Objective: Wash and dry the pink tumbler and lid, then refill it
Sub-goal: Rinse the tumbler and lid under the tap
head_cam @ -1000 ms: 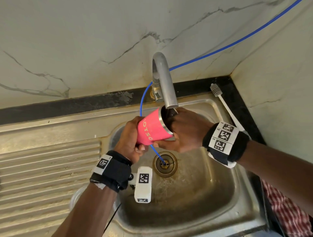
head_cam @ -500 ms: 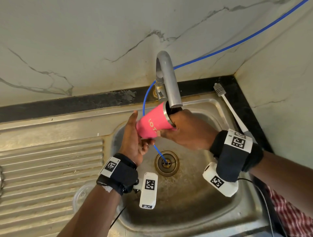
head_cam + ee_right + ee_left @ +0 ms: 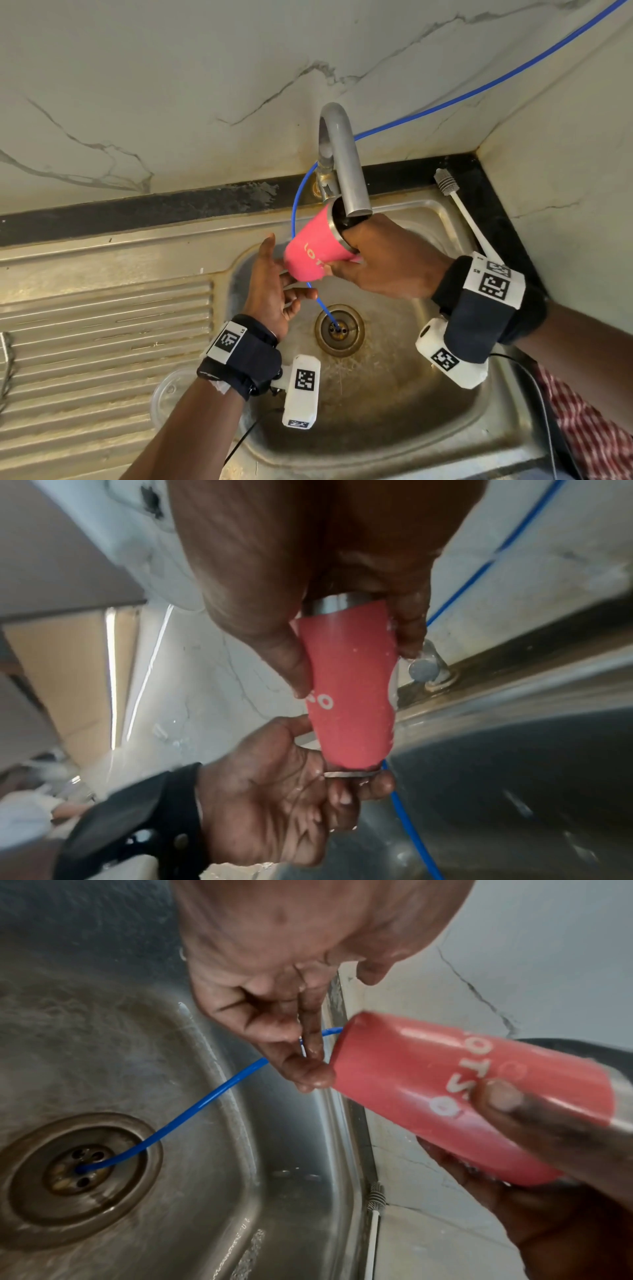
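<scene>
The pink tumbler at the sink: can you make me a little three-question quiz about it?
1. True or false: the pink tumbler stands upright in the sink.
2. Which hand grips the tumbler at its rim? A left hand, B right hand.
3. Fill in: the blue tube ends in the ___.

Key: 1 false, it is tilted under the tap; 2 B; 3 drain.

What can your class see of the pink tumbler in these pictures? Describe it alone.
The pink tumbler tapers to a narrow base, has white lettering on its matte pink wall and a bare steel rim. It has no lid, is wet with droplets and is tilted, mouth up under the tap spout over the sink. The right hand grips it near the rim; the left hand's fingertips touch its base.
</scene>
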Demonstrator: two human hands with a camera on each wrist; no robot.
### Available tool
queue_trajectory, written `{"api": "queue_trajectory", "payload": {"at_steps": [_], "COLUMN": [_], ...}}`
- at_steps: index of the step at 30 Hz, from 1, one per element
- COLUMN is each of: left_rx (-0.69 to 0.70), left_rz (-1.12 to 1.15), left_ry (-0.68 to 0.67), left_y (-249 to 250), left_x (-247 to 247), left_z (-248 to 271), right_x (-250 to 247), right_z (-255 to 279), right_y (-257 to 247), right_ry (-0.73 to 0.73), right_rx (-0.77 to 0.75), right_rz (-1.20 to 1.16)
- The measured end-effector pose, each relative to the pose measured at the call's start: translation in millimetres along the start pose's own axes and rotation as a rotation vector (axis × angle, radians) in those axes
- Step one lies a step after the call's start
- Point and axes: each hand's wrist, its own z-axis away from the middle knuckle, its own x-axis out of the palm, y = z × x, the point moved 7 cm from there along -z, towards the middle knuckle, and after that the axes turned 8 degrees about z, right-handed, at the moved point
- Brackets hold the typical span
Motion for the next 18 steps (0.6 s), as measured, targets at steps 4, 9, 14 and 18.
{"api": "queue_trajectory", "payload": {"at_steps": [4,9,14,18], "left_rx": [-0.006,0.032,0.221,0.411], "left_rz": [-0.008,0.062,0.027,-0.099], "left_ry": [-0.051,-0.214,-0.167,-0.156], "left_y": [-2.7,-3.9,16.8,32.6], "left_x": [6.0,17.5,19.5,31.6], "left_z": [5.8,14.4,20.3,26.3], "right_x": [-3.8,6.5,24.5,46.3], "right_z": [8.3,20.9,46.5,72.5], "right_y": [-2.3,8.7,29.9,48.0], "right_ry": [0.017,0.065,0.180,0.341], "right_rx": [0.035,0.091,0.238,0.452], "right_rz": [0.005,-0.147,-0.580,-0.858]}}
